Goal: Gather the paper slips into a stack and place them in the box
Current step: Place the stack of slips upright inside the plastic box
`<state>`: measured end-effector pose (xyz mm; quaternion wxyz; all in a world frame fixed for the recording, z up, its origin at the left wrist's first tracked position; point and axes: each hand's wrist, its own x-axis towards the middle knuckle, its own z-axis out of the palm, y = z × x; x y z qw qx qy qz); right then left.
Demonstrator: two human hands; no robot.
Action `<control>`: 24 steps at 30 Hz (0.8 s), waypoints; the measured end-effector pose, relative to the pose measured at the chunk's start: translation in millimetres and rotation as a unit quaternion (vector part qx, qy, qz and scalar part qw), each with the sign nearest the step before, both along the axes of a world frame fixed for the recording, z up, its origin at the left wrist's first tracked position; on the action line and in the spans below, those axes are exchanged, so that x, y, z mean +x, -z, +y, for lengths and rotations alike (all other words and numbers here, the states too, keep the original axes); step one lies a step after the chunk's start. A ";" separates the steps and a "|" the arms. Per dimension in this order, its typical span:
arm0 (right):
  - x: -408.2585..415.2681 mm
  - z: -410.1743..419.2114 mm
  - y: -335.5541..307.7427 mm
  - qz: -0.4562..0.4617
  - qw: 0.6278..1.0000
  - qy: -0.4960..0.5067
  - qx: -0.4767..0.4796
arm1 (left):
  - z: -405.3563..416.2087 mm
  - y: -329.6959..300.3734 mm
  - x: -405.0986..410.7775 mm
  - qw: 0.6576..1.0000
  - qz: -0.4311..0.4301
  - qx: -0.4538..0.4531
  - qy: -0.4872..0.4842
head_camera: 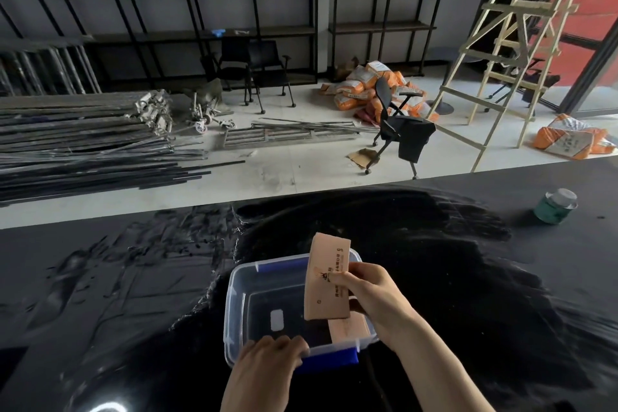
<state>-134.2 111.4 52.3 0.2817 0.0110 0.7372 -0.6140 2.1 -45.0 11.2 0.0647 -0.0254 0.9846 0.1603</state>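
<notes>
A clear plastic box (234,298) with blue clips stands open on the black table in front of me. My right hand (371,294) pinches a stack of pinkish-tan paper slips (326,281) and holds it upright over the right half of the box. One more tan slip (347,328) lies flat on the box floor under the stack. My left hand (267,361) grips the near rim of the box, fingers curled over its edge.
A green jar with a silver lid (555,206) stands on the table at the far right. Beyond the table's far edge the floor holds metal rods (83,144), office chairs (398,124), orange sacks and a wooden ladder (511,40).
</notes>
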 end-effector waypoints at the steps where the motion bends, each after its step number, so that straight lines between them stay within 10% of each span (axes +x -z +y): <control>1: 0.2 -1.6 1.5 -0.003 1.000 -0.004 0.005 | 2.2 -2.2 2.0 1.000 -0.017 -0.001 -0.002; 7: 1.6 -4.9 9.6 -0.017 0.999 -0.030 0.019 | 1.4 -40.2 11.1 0.987 -0.012 0.102 -0.127; 10: 3.3 -8.0 12.7 -0.025 0.998 -0.054 0.021 | -3.6 -51.0 -4.3 0.893 0.086 0.328 -0.297; 13: 9.5 -13.3 14.2 -0.031 0.996 -0.087 0.010 | -5.8 -47.3 -34.7 0.787 -0.010 0.509 -0.348; 18: 11.3 -11.6 17.2 0.073 0.988 -0.109 0.079 | -10.3 -16.4 -53.8 0.759 -0.021 0.527 -0.381; 24: 3.7 6.5 24.3 0.367 0.882 0.027 0.293 | -16.4 8.7 -67.4 0.770 -0.076 0.481 -0.412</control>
